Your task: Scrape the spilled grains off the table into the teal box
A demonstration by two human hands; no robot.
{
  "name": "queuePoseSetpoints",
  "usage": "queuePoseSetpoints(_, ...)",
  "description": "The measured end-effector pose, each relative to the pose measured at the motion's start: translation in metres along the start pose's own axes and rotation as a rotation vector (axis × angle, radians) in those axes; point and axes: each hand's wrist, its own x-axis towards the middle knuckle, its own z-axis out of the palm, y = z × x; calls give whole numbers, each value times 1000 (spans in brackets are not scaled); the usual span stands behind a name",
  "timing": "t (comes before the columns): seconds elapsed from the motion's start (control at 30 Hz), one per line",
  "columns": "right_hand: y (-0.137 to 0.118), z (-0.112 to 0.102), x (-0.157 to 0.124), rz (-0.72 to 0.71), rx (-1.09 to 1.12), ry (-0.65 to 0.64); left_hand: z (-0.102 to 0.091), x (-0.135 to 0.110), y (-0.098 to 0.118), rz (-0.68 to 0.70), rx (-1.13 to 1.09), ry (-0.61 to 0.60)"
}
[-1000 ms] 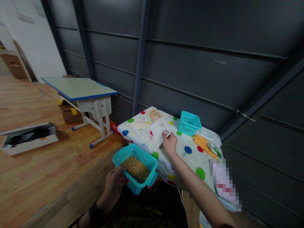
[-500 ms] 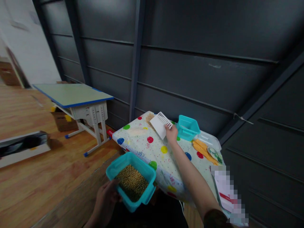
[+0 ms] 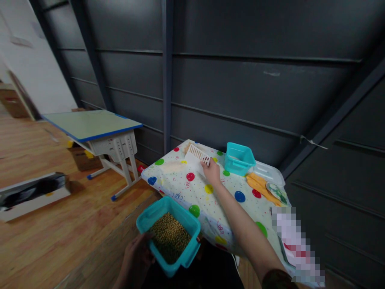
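Note:
My left hand (image 3: 136,255) grips the near left rim of a teal plastic box (image 3: 150,214), held at the table's front edge. Inside lies a heap of yellowish-green beans (image 3: 171,233). My right hand (image 3: 212,172) reaches across the table and pinches a white plastic scraper (image 3: 195,159) with a row of slots along its far edge. The scraper is tilted over the tabletop. Behind it, partly covered, is a tan pile of grains (image 3: 188,146). A paler, flat pile (image 3: 173,167) lies to its left on the cloth.
A second teal box (image 3: 240,163) stands at the back of the balloon-print tablecloth (image 3: 177,182). Beside it are a clear lid (image 3: 270,172), an orange cloth (image 3: 261,188) and a round patterned item (image 3: 276,192). A dark panel wall rises behind; a desk (image 3: 93,124) stands left.
My right hand has shifted a little left with the scraper, which is now turned and tilted differently near the tan pile. The head view has shifted slightly; my left hand still holds the bean box.

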Motion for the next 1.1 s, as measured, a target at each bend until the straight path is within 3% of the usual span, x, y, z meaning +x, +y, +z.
queuePoseSetpoints(0.27,10,-12,3,61,-151,-25,-2,5,8,-49,-16,71)
queuePoseSetpoints(0.57,18,-32,11,204,-163,-26,1,-3,8,40,23,125)
queuePoseSetpoints(0.7,21,-37,16,183,-42,25,1,-1,12,1,29,132)
queuePoseSetpoints(0.9,23,-46,19,120,-35,125,9,-12,22,43,77,110)
queuePoseSetpoints(0.97,25,-48,22,71,33,102,14,-17,26,31,83,118)
queuePoseSetpoints(1.1,35,-51,29,-29,239,-67,20,-22,29,13,69,104)
